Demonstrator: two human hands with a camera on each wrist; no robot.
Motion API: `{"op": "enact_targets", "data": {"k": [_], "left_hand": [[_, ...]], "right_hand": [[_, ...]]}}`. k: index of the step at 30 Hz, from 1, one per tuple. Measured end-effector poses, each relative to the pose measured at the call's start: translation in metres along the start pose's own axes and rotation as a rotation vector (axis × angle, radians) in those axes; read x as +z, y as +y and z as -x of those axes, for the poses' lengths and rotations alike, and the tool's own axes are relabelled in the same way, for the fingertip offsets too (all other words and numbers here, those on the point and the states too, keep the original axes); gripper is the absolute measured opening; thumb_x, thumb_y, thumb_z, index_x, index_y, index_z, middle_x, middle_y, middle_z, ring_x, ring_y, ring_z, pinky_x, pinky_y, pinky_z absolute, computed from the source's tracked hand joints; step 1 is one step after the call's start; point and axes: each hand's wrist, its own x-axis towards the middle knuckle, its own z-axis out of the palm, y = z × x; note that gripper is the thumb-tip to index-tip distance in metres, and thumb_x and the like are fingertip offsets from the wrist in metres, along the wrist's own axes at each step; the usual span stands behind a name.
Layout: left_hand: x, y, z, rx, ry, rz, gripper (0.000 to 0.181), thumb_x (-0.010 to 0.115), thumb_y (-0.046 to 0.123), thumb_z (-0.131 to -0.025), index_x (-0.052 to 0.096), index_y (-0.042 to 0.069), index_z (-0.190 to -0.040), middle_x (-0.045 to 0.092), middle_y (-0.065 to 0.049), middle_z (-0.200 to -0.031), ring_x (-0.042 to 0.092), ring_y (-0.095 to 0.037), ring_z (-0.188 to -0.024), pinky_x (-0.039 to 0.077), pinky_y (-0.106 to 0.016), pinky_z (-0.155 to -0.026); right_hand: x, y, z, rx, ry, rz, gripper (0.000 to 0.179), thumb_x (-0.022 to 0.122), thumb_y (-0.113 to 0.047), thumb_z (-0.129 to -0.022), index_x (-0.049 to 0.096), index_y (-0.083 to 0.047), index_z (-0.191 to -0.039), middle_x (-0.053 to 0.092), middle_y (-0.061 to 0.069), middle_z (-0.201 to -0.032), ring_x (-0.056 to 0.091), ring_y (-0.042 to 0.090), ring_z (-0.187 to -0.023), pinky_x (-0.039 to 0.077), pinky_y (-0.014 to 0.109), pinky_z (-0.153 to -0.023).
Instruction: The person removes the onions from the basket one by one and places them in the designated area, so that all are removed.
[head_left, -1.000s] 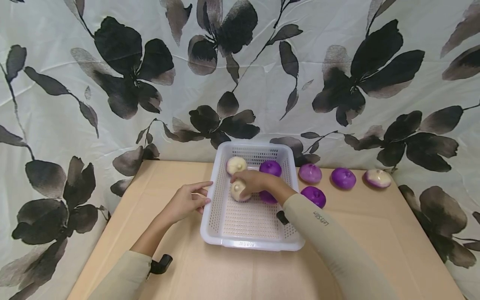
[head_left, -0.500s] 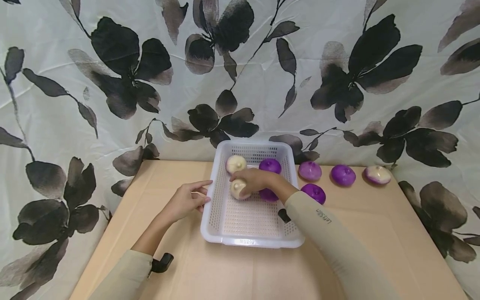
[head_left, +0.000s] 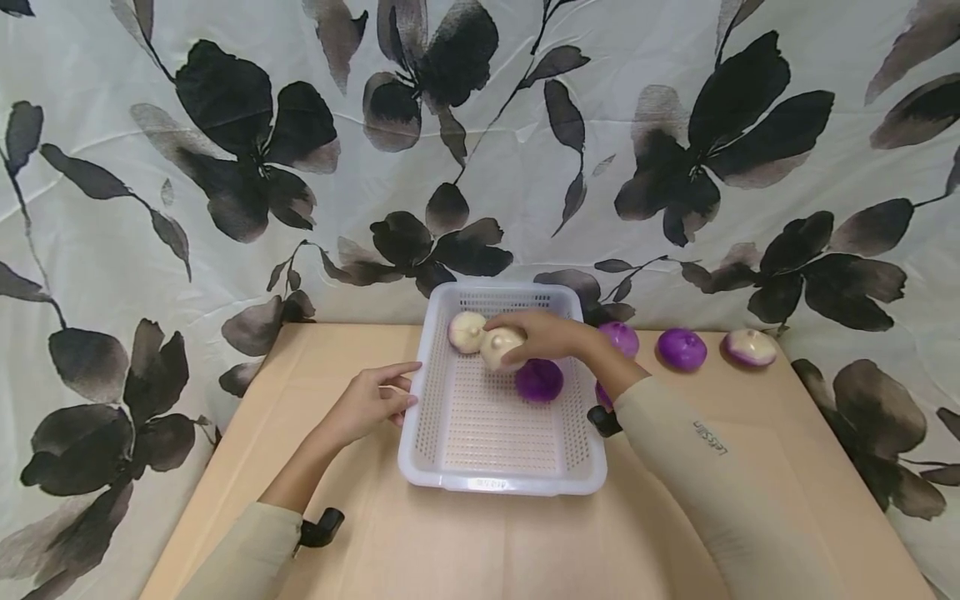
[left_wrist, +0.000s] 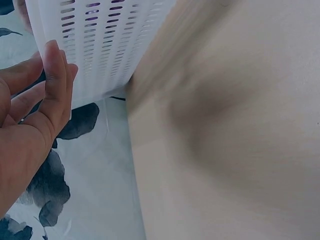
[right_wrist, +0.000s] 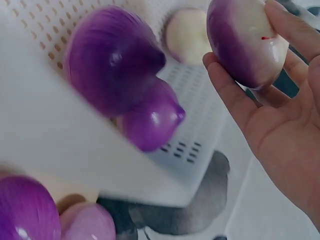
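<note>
My right hand (head_left: pixel 543 337) holds a white-and-purple onion (head_left: pixel 502 348) between thumb and fingers above the rear of a white perforated plastic basket (head_left: pixel 504 483). In the right wrist view, the held onion (right_wrist: pixel 247 42) has a small red mark. A pale onion (head_left: pixel 467 332) rests at the basket's back left, and a purple onion (head_left: pixel 539 381) sits just in front of my right hand. Another purple onion (right_wrist: pixel 154 117), hidden by that hand in the head view, lies behind it. Fingertips of my left hand (head_left: pixel 369 404) touch the basket's left rim, fingers nearly straight.
Beyond the basket's right side stand a light purple onion (head_left: pixel 621 337), a deep purple onion (head_left: pixel 682 349) and a white-and-purple onion (head_left: pixel 750 347). One more is mostly covered by my right wrist. A floral cloth (head_left: pixel 570 200) hangs behind the wooden table (head_left: pixel 337 467).
My right hand has raised the pale onion and shifted it back and right, toward the rear purple onion. My left hand stays at the basket rim.
</note>
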Motion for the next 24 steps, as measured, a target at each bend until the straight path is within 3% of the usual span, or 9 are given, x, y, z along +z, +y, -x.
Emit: {"op": "enact_targets", "data": {"k": [6,12,19,24], "left_hand": [[0.002,-0.001,-0.002,-0.01,-0.007,0.007,0.058,0.068,-0.005,-0.094,0.051,-0.003,-0.149,0.067,-0.027,-0.113,0.07,-0.015,-0.073,0.066,-0.036,-0.063],[0.004,0.0,-0.003,-0.018,0.006,0.001,0.058,0.068,-0.005,-0.093,0.052,0.0,-0.149,0.068,-0.026,-0.113,0.071,-0.018,-0.075,0.066,-0.037,-0.063],[0.004,0.001,-0.003,-0.016,0.002,-0.002,0.058,0.068,-0.005,-0.094,0.051,-0.001,-0.15,0.067,-0.026,-0.114,0.071,-0.019,-0.076,0.066,-0.043,-0.065],[0.002,-0.001,-0.002,-0.024,0.006,0.002,0.059,0.068,-0.004,-0.094,0.05,-0.001,-0.15,0.066,-0.027,-0.115,0.071,-0.019,-0.077,0.066,-0.041,-0.065]], "right_hand": [[-0.013,0.007,0.033,0.024,0.126,-0.076,0.06,0.081,-0.028,-0.091,0.059,-0.02,-0.146,0.062,0.003,-0.141,0.062,0.023,-0.114,0.054,0.04,-0.096],[-0.019,0.025,0.071,0.068,0.257,-0.093,0.066,0.082,-0.04,-0.089,0.056,-0.031,-0.149,0.062,0.002,-0.141,0.064,0.021,-0.111,0.053,0.04,-0.096],[-0.028,0.048,0.114,0.085,0.332,-0.201,0.066,0.079,-0.024,-0.093,0.051,-0.019,-0.153,0.063,0.013,-0.133,0.064,0.025,-0.107,0.059,0.029,-0.086],[-0.031,0.072,0.144,0.096,0.383,-0.19,0.066,0.077,-0.021,-0.095,0.049,-0.015,-0.154,0.056,0.014,-0.145,0.063,0.016,-0.108,0.057,0.021,-0.086]]}}
